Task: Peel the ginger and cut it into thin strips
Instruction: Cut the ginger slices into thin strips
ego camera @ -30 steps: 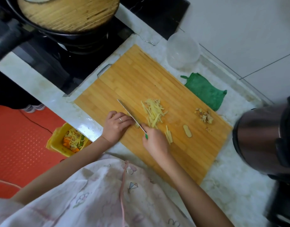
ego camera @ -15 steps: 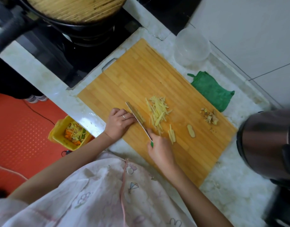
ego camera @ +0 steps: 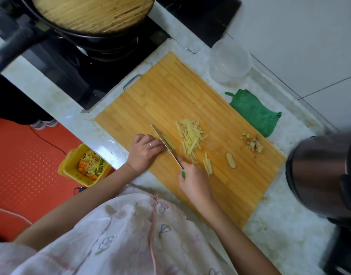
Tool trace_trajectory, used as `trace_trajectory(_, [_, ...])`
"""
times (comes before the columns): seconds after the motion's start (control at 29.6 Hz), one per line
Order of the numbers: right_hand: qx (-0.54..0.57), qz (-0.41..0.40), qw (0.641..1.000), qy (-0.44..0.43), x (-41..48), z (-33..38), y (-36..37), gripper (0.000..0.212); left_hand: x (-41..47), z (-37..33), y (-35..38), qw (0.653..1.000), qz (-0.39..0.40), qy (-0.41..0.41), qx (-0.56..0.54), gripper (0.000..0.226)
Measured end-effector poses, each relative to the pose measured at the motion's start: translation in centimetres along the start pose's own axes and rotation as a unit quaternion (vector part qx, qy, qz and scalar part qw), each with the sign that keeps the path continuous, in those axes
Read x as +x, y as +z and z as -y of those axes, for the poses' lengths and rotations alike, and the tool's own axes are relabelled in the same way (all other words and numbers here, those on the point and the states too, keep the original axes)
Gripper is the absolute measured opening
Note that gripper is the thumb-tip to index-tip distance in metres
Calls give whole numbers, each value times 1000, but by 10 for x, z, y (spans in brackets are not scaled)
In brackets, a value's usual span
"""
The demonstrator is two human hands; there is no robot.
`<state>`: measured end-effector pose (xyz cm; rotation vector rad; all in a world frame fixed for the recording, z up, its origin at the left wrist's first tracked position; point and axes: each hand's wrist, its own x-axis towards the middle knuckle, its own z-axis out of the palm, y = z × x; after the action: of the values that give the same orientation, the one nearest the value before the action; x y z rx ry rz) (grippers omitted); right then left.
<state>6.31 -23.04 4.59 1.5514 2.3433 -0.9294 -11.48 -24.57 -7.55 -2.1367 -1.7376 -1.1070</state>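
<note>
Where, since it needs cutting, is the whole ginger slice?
In the head view, the ginger slice lies on the cutting board right of the right hand, between cut strips and scraps.

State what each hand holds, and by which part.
The right hand grips the knife by its green handle. The left hand has curled fingers against the blade, beside the ginger piece; whether they pinch it is hidden.

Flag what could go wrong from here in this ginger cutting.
1. The curled fingers of the left hand sit right against the knife, pinning a ginger piece that barely shows; a slip could nick them.
2. The small strip bundle lies close beside the right hand gripping the knife, so it may get knocked about.
</note>
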Motion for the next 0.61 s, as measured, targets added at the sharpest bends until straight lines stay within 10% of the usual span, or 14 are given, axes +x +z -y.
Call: trace_trajectory(0.61, [0,0,1000,-10,12,-11,-1,47,-2,1,0,1000,7,-17,-18,13])
